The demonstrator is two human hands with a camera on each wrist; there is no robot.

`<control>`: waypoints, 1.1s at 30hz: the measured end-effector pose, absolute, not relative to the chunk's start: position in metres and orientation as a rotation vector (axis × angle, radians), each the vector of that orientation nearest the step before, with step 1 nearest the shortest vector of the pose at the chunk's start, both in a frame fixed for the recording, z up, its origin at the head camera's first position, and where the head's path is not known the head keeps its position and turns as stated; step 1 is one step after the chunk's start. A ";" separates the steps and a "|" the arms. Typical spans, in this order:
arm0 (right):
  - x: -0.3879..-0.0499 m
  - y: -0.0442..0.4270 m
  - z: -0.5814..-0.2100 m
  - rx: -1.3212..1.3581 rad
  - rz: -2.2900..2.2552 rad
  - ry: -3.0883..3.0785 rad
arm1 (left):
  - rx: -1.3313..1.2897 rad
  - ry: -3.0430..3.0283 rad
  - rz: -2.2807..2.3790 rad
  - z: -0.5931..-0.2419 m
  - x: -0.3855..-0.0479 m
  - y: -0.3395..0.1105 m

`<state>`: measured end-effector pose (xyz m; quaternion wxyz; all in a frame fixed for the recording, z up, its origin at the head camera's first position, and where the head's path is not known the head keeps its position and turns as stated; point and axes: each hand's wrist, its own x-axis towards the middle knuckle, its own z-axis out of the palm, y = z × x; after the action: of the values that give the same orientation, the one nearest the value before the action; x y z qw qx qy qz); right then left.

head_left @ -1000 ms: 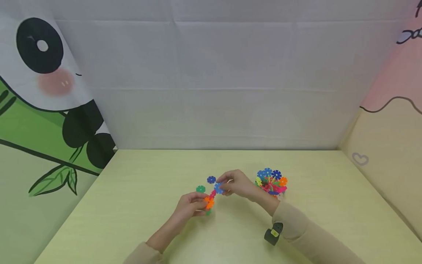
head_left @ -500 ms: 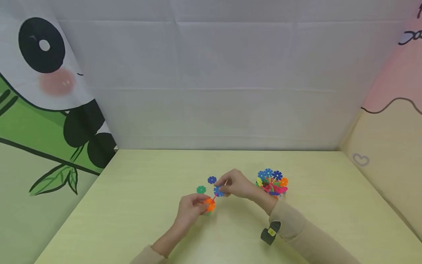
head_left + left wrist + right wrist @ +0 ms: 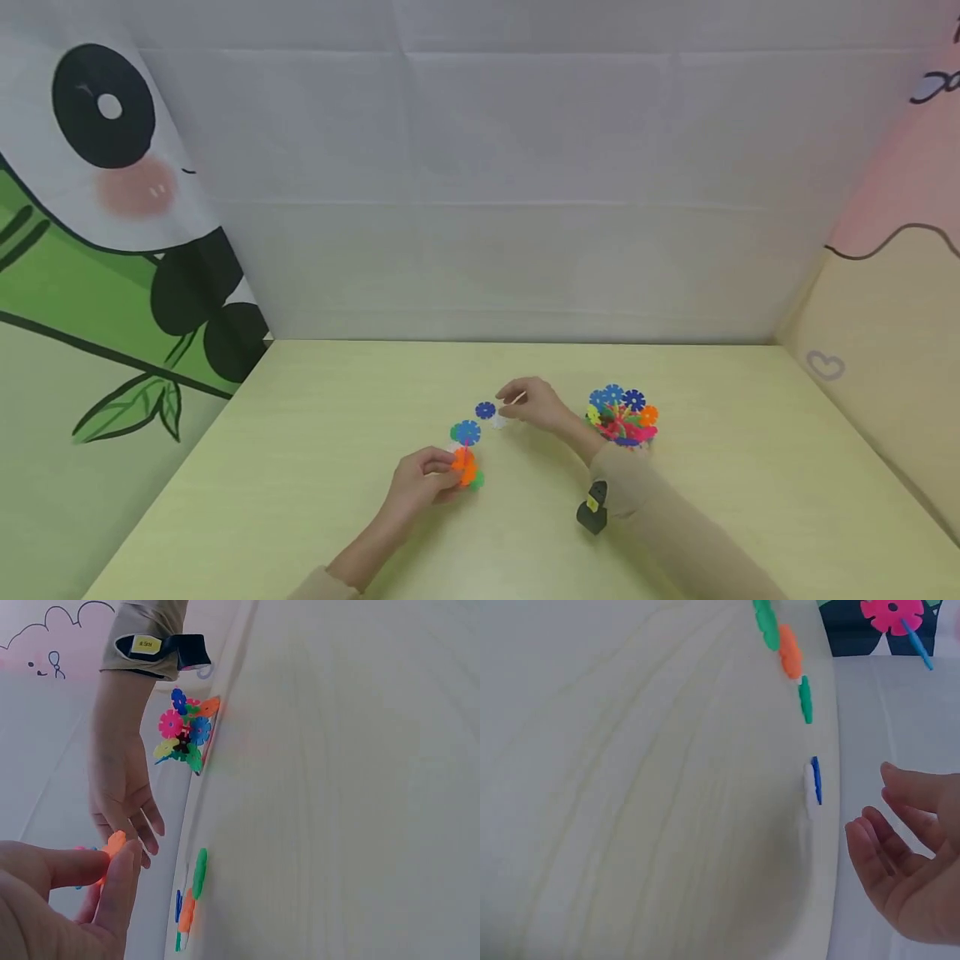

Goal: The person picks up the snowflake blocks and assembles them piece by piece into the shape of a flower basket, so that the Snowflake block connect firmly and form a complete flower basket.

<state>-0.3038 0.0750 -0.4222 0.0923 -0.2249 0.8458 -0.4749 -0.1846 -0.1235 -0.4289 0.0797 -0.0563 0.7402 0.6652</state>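
My left hand (image 3: 420, 483) pinches an orange snowflake disc (image 3: 115, 844) between thumb and fingers. Joined to it are a pink disc (image 3: 889, 616) and a light blue disc (image 3: 917, 646), the blue one uppermost in the head view. My right hand (image 3: 534, 403) hovers off to the right with fingers loosely curved and nothing between them. Just by its fingertips lie a white disc (image 3: 498, 422) and a dark blue disc (image 3: 485, 410) on the table. A green disc (image 3: 478, 481) shows beside the held pieces, and another green disc (image 3: 454, 432) is partly covered behind them.
A heap of mixed coloured snowflake discs (image 3: 624, 421) sits on the table (image 3: 360, 400) beyond my right forearm. An orange disc (image 3: 790, 651) lies between green ones in the right wrist view. A pale wall stands at the back, with printed panels either side.
My right hand has released the light blue disc and drawn back slightly up and right. My left hand has carried the joined discs a little left, uncovering the white disc.
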 end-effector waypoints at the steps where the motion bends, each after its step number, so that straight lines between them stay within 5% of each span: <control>1: -0.307 0.073 -0.427 -0.651 -1.387 2.528 | -0.179 2.219 1.981 -0.429 -0.184 -0.125; 18: -0.321 0.057 -0.448 -0.475 -1.058 2.682 | -0.146 2.206 1.979 -0.427 -0.181 -0.128; 33: -0.273 0.085 -0.408 -0.915 -1.527 2.584 | -0.077 2.169 1.980 -0.421 -0.182 -0.112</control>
<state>-0.2734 0.0852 -0.4080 0.0019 -0.2915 0.8236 -0.4866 -0.1822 -0.1118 -0.4215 0.1016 -0.0261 0.7344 0.6706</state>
